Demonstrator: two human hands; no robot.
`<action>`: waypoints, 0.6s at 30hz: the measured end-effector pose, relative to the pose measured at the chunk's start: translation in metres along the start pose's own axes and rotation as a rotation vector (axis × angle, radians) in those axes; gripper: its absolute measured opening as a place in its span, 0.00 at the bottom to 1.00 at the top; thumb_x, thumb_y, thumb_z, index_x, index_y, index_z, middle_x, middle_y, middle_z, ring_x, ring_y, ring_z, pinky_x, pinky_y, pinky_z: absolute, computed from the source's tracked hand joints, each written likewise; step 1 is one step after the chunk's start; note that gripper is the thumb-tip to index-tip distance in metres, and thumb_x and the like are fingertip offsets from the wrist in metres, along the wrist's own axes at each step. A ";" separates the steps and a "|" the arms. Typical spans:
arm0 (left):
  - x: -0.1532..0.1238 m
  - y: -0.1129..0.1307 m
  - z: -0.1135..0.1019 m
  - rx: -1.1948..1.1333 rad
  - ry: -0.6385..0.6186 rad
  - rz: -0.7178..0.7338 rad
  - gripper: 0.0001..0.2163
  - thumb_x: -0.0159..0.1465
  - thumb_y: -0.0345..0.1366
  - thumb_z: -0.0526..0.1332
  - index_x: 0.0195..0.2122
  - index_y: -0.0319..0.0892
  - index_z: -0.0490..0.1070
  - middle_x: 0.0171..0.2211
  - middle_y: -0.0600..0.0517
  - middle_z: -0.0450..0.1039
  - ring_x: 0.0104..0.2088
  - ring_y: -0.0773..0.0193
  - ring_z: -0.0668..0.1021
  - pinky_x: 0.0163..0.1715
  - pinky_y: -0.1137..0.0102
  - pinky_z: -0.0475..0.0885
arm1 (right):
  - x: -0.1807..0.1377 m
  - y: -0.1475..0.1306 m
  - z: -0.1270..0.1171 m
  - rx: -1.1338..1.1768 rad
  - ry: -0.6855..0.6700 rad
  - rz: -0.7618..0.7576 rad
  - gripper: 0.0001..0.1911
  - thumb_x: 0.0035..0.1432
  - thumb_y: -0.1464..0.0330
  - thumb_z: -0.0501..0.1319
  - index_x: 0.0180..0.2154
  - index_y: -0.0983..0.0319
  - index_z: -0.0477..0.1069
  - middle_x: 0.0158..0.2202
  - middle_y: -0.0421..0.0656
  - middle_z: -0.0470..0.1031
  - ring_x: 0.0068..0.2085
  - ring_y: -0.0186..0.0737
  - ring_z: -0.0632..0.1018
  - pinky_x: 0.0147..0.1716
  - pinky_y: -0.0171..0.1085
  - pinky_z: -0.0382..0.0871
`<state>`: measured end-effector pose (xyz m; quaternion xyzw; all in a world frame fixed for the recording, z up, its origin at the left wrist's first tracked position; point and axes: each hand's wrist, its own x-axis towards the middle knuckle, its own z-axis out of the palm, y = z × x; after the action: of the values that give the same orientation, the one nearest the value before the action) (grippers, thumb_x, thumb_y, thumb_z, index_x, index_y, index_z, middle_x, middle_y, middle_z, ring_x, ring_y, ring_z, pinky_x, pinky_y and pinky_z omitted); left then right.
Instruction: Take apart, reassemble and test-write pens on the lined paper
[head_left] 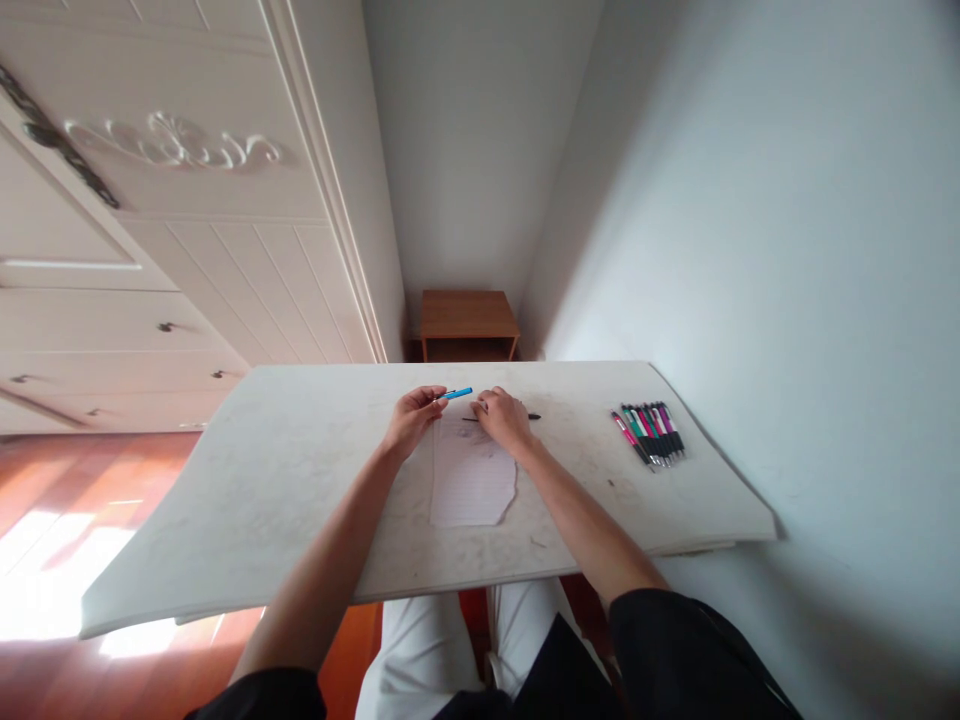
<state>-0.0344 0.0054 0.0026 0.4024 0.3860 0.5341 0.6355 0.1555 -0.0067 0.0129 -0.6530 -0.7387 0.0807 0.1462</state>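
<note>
My left hand (pixel 417 415) pinches a blue pen barrel (pixel 458 393), which points to the right above the far edge of the paper. Close beside it, my right hand (pixel 502 416) has its fingers drawn together; whatever they may hold is too small to make out. A thin dark piece (pixel 470 420) shows at the fingertips of that hand, and a black pen part (pixel 534 417) sticks out past its other side. Whether these two are one thing is hidden by the hand. Under both hands lies a torn sheet of lined paper (pixel 469 485) with dark scribbles near its top.
Several pens (pixel 651 432) in pink, green, white and purple lie in a row at the right of the white table (pixel 300 480). Beyond the far edge stands a brown wooden cabinet (pixel 470 312). A pale wardrobe (pixel 225 250) is at left, a wall (pixel 787 250) at right.
</note>
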 end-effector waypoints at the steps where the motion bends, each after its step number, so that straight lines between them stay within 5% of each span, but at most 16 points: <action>1: 0.000 0.000 0.000 0.008 -0.002 0.000 0.19 0.43 0.38 0.77 0.34 0.39 0.77 0.30 0.53 0.75 0.26 0.72 0.72 0.27 0.75 0.68 | 0.001 -0.001 0.000 -0.003 -0.011 -0.008 0.14 0.66 0.60 0.55 0.45 0.58 0.75 0.44 0.49 0.75 0.42 0.45 0.78 0.40 0.40 0.67; 10: -0.001 0.002 0.001 0.059 0.020 -0.005 0.19 0.43 0.40 0.77 0.34 0.40 0.77 0.30 0.54 0.74 0.25 0.72 0.72 0.27 0.74 0.69 | 0.001 -0.003 0.000 0.013 -0.014 -0.033 0.14 0.68 0.67 0.51 0.40 0.58 0.76 0.44 0.47 0.73 0.41 0.42 0.77 0.39 0.38 0.66; 18: 0.002 0.000 -0.003 0.055 0.023 0.005 0.19 0.44 0.39 0.76 0.35 0.40 0.77 0.29 0.54 0.75 0.26 0.72 0.72 0.28 0.74 0.68 | -0.003 0.024 -0.010 0.448 0.208 -0.105 0.11 0.66 0.67 0.54 0.40 0.59 0.75 0.41 0.45 0.75 0.38 0.39 0.77 0.39 0.35 0.69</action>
<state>-0.0374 0.0077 0.0015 0.4145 0.4066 0.5296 0.6183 0.1818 -0.0068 0.0144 -0.5698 -0.7165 0.1671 0.3662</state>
